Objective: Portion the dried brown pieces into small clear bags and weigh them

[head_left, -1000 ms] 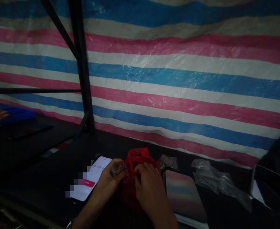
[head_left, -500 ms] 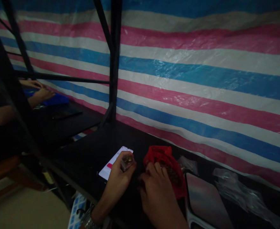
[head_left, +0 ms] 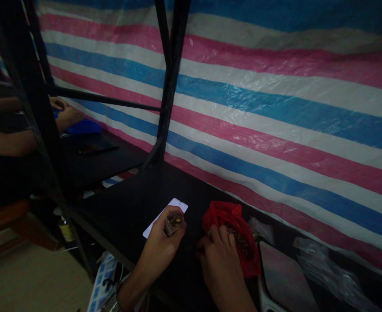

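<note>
My left hand (head_left: 160,249) is closed around a small clear plastic bag (head_left: 174,222) holding brownish, gold-glinting pieces. It is above a lit phone (head_left: 155,222) lying on the black table. My right hand (head_left: 223,271) reaches over the near edge of a red bag (head_left: 254,269). Its fingers are bent together at the small brown pieces (head_left: 245,246) inside. The fingertips are partly hidden, so what they pinch, if anything, does not show.
Right of the red bag is a flat silver device like a scale (head_left: 285,275), with clear plastic bags (head_left: 327,264) beyond. A black frame post (head_left: 169,95) rises before a striped sheet (head_left: 259,117). At far left, another person's hands (head_left: 67,117) are near a blue object (head_left: 86,126).
The camera view has shifted, moving everything slightly right. My left hand still holds the small bag, its contents now more visible. My right hand stays at the red bag.
</note>
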Demonstrator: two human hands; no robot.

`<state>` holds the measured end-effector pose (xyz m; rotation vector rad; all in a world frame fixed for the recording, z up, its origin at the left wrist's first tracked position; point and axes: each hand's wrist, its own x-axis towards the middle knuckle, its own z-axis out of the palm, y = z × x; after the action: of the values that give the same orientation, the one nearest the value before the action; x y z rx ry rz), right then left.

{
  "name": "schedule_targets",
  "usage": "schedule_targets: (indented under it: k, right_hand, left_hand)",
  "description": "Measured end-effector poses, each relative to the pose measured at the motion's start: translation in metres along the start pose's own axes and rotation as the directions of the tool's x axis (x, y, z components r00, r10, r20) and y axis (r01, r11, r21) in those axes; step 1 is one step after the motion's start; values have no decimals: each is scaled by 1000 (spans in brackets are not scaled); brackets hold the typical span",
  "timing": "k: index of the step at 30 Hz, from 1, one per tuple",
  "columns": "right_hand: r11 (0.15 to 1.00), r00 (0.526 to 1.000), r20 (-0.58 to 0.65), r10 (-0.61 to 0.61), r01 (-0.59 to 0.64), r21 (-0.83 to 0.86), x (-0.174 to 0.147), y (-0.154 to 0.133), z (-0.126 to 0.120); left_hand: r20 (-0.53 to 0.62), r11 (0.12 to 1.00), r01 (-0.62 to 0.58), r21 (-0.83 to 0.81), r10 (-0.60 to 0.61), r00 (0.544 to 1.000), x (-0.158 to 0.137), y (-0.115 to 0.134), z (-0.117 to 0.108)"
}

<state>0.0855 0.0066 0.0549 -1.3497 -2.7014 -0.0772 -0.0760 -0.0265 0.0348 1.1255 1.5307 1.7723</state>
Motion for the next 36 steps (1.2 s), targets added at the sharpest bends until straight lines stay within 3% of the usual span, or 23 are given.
schedule_targets:
  k: [9, 18, 24, 28, 31, 34, 36]
  right_hand:
    - [993, 999, 16, 52, -54, 108, -2, 4, -19]
    - [993, 996, 10, 89, -90, 71, 3, -4, -7]
    - [975, 996, -23, 83, -77, 207, 3, -7, -6]
    - [949, 981, -152, 120, -68, 308, 3, 12, -20]
    - [959, 942, -258, 215, -154, 239, 4, 43, -31]
    - [957, 926, -260, 273, -235, 169, 4, 66, -36]
    - [965, 946, -230, 229, -190, 179, 1, 65, -35]
  left_hand:
    - [-50, 1000, -1, 24, 2, 999, 5, -2, -11]
    - [-26, 998, 13, 68, -11, 1000, 3, -5, -5]
    - [-17, 997, 13, 71, -12, 1000, 3, -4, -2]
    - [-20, 997, 21, 72, -19, 1000, 4, -2, -2]
    - [-24, 996, 21, 83, -19, 1000, 3, -3, -2]
    - [-29, 995, 16, 100, -13, 999, 3, -4, -1]
    - [-32, 994, 9, 111, -6, 999, 4, -5, 0]
